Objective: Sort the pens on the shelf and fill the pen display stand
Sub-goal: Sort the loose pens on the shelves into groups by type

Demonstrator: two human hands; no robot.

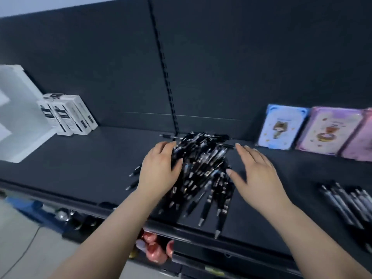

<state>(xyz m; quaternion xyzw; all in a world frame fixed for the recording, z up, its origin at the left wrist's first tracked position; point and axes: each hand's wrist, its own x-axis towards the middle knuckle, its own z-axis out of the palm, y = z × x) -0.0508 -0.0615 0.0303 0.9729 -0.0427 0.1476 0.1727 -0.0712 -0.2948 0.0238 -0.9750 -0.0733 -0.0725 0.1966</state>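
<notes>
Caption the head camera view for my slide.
Left hand on a heap of black pens, right hand beside it, on a dark shelf.

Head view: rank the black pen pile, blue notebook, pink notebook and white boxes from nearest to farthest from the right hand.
From the right hand:
1. black pen pile, right beside the thumb, on its left.
2. blue notebook, propped at the back, just beyond the fingers.
3. pink notebook, farther right along the back.
4. white boxes, far off to the left.
</notes>
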